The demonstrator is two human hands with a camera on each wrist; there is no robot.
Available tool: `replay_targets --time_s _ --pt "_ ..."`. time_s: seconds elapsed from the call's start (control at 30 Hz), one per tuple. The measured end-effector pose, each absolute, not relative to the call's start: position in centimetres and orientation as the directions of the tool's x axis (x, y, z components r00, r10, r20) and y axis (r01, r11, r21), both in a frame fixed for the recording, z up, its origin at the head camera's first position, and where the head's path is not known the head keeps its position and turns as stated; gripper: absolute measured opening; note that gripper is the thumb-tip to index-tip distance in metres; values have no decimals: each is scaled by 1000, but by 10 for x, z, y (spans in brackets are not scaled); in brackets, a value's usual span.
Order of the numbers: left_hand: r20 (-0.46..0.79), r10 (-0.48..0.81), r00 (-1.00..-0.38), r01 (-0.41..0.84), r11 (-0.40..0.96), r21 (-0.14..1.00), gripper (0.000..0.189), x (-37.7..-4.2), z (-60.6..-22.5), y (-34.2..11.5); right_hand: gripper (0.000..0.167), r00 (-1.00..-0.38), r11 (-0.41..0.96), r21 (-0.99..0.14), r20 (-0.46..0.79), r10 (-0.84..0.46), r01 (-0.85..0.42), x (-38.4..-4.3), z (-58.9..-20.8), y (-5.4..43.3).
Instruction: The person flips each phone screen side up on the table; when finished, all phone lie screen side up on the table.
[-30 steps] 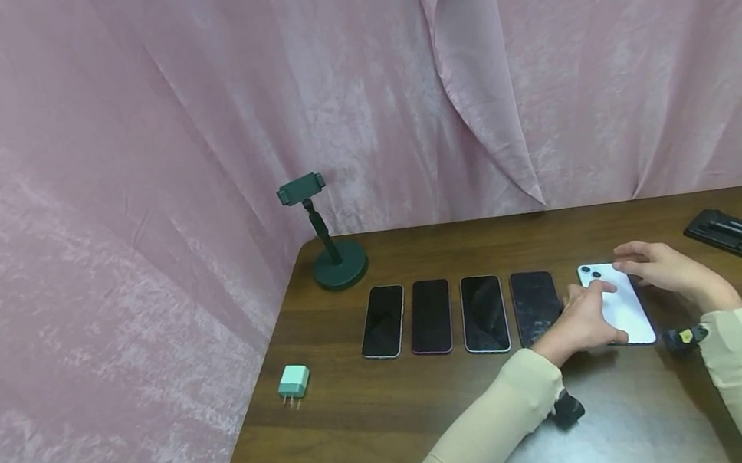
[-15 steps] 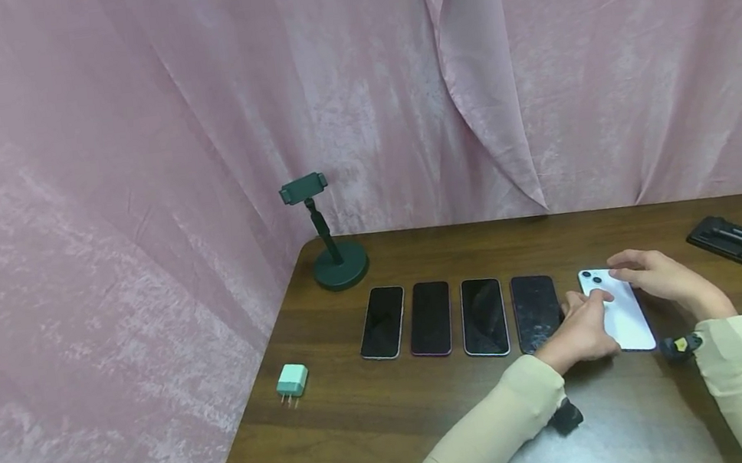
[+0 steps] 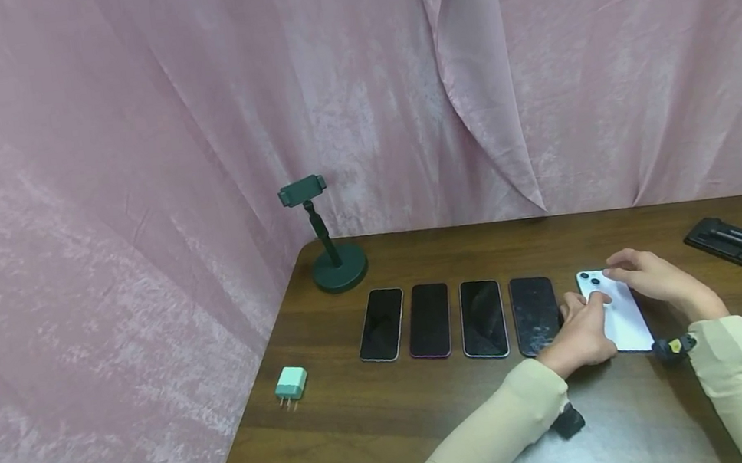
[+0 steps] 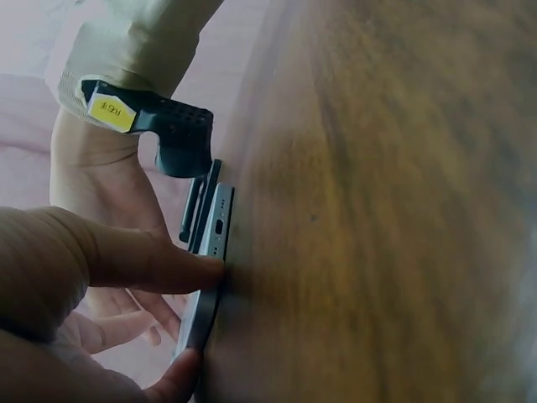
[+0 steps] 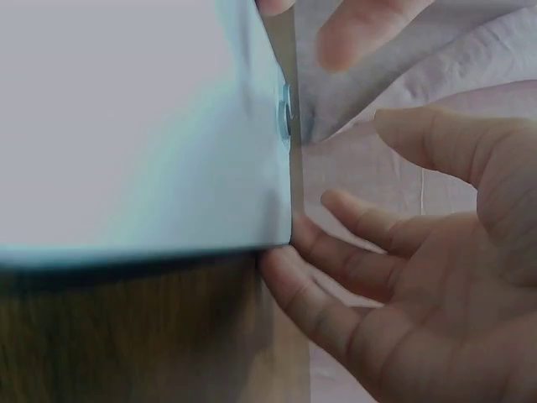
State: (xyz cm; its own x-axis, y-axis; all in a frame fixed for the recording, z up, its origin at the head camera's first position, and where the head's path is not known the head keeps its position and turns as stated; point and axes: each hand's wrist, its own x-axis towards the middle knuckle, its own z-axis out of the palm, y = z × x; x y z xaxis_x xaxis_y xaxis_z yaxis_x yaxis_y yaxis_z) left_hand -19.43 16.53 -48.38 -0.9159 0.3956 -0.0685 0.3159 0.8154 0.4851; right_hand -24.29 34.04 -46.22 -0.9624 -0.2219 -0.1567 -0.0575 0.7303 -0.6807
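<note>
A white smartphone (image 3: 625, 320) lies back up on the wooden table, its two camera lenses at the far left corner. My left hand (image 3: 581, 333) is at its left side. In the left wrist view, that thumb (image 4: 159, 262) touches the phone's near end beside the charging port, and another fingertip (image 4: 178, 378) is at its edge. My right hand (image 3: 658, 281) is over the far right part with spread fingers. In the right wrist view, its lower fingertips meet a corner of the phone (image 5: 126, 126), while the others stand off it.
Left of the white phone is a row of several dark-screened phones (image 3: 483, 318). A green phone stand (image 3: 339, 266) is at the back left, a mint plug adapter (image 3: 291, 383) at the front left. A black flat case (image 3: 737, 246) lies at the far right; pink curtains (image 3: 356, 110) hang behind.
The left thumb has moved from the phone's back to its near edge. My right hand has shifted slightly left. The other phones keep their places.
</note>
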Motion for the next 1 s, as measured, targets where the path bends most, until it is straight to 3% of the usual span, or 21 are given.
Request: replay_targets --time_s 0.33,0.67,1.0 --pt "-65 415 -907 331 800 500 76 -194 -481 165 71 -951 577 -808 -261 -168 119 -242 -458 347" --pt "-56 427 -903 355 811 465 79 -194 -485 165 64 -939 560 -825 -249 -236 78 -236 -454 353" --pt "-127 424 -897 296 788 540 107 -196 -477 163 60 -948 557 -830 -185 -259 10 -236 -442 352"
